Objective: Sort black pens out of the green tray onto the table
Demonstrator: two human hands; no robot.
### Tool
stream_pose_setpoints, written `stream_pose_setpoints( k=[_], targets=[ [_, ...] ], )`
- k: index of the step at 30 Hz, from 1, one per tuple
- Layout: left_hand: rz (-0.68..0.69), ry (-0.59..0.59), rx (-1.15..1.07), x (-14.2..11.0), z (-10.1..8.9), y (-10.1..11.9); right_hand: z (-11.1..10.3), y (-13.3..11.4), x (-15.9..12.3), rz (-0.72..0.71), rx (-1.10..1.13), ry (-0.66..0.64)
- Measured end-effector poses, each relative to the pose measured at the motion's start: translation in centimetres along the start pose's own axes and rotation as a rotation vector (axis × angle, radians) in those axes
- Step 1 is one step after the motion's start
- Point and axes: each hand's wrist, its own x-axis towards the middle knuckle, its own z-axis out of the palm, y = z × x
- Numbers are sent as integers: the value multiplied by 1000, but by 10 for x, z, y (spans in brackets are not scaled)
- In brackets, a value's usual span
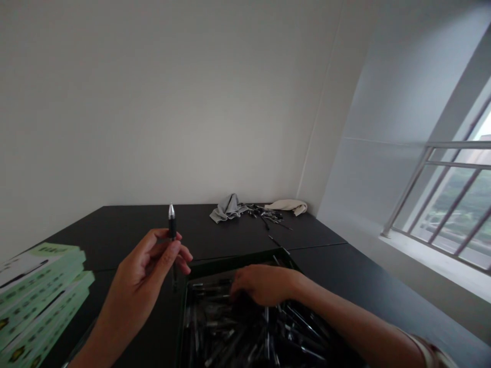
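Between the thumb and fingers of my left hand (pixel 140 278) is a pen (pixel 172 222), held upright with its silver conical tip pointing up and a black grip below it. Its clear barrel runs down behind my fingers. My right hand (pixel 264 283) reaches into a dark open box (pixel 183 312) filled with many loose pens (pixel 215 327). The fingers of that hand are curled down among the pens. Their tips are hidden, so whatever they pinch cannot be made out.
Stacked green printed boxes (pixel 42 286) stand at the left on the black table (pixel 141 225). Near the wall lie a grey cloth (pixel 227 208), a heap of pens and parts (pixel 268 213) and a cream cloth (pixel 289 205). A metal railing (pixel 406 189) guards the window at right.
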Motion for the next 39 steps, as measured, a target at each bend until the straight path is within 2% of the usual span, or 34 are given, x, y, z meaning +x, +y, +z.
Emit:
stream_pose_setpoints(
  k=[2,5,8,11,17,21,26,32,34,37,39],
  targets=[
    [2,12,38,2,-3,3,14,-12,15,-116,13,52],
    [10,4,80,4,-6,4,34,-23,27,-274,-35,19],
    [17,-15,108,6,-7,3,42,-21,24,-208,-80,-20],
    [33,-28,117,6,-6,2,36,-14,15,-155,-78,-44],
    [45,-68,128,7,-7,2,17,-6,6,-233,-114,-206],
    [50,-67,130,9,-11,4,15,2,7,-212,-52,-227],
    [27,-80,114,9,-15,7,17,4,7,-82,-104,-146],
    [25,-112,81,9,-15,6,27,-18,21,124,-240,181],
    [27,-130,81,10,-15,7,34,-24,34,82,-278,212],
    [31,-152,74,10,-15,8,49,-27,54,-24,-272,171],
    [33,-160,67,10,-16,7,58,-27,66,-13,-208,170]
  ],
)
